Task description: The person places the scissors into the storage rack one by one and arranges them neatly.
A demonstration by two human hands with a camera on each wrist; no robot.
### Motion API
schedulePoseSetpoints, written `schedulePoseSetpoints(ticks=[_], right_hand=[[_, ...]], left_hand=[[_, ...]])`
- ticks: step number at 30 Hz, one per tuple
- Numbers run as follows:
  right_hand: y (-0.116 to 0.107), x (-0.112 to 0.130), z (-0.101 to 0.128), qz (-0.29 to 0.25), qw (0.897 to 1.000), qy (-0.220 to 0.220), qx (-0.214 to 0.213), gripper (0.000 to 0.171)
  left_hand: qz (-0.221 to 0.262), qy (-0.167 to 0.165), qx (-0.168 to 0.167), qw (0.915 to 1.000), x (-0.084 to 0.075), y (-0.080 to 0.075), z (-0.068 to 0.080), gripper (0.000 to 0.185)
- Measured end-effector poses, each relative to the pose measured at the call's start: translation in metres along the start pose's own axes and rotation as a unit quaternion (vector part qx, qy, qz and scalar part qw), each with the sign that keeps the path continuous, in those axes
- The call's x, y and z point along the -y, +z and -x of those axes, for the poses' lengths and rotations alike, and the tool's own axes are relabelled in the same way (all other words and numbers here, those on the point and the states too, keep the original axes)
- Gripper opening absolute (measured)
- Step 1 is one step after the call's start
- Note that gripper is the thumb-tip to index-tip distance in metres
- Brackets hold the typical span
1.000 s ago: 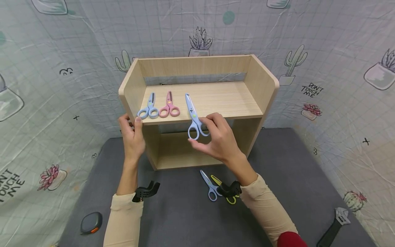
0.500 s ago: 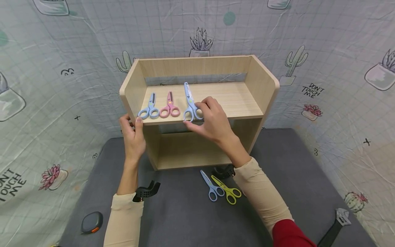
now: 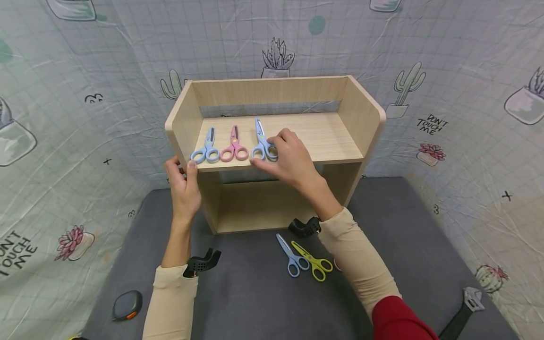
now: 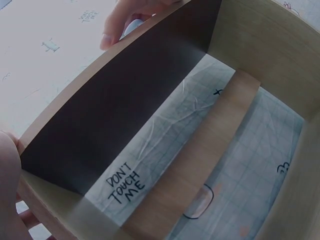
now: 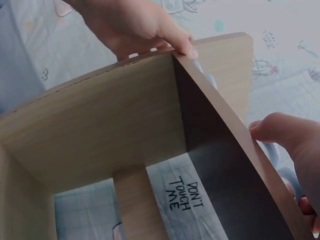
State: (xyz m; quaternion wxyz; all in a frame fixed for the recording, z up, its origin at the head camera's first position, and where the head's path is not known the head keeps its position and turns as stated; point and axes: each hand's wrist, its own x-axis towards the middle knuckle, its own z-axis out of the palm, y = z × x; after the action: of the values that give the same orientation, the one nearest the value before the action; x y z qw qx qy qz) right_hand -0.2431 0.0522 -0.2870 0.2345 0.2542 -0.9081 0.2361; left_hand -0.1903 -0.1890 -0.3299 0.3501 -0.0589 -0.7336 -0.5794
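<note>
On the top board of a light wooden shelf (image 3: 314,134), blue scissors (image 3: 206,150) and pink scissors (image 3: 234,147) lie side by side at the left, blades toward the back. To their right my right hand (image 3: 293,158) holds a second pair of blue scissors (image 3: 260,141) by the handles, close over the board's front edge. The right wrist view shows that hand's thumb (image 5: 270,127) at the edge. My left hand (image 3: 183,191) grips the shelf's left side panel, its thumb at the front corner by the first blue scissors.
On the dark table (image 3: 250,293) before the shelf lie blue scissors (image 3: 292,257) and yellow scissors (image 3: 314,262); a bit of pink handle shows beside my right sleeve. A tape measure (image 3: 127,305) is at the left, an adjustable wrench (image 3: 463,311) at the right.
My right hand has carried the blue scissors up and back, from in front of the shelf onto its top board, lowering them beside the pink pair. The left hand stays put.
</note>
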Motion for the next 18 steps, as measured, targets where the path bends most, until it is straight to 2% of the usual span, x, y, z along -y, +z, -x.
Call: schedulePoseSetpoints(ticks=[8, 18], right_hand=[[-0.002, 0.001, -0.009, 0.003, 0.999, 0.030, 0.044, 0.067], [-0.004, 0.001, -0.012, -0.001, 0.996, 0.048, 0.072, 0.069]], left_hand=[[-0.004, -0.006, 0.001, 1.0000, 0.000, 0.000, 0.000, 0.042], [-0.002, -0.005, 0.002, 1.0000, 0.001, 0.000, 0.000, 0.042]])
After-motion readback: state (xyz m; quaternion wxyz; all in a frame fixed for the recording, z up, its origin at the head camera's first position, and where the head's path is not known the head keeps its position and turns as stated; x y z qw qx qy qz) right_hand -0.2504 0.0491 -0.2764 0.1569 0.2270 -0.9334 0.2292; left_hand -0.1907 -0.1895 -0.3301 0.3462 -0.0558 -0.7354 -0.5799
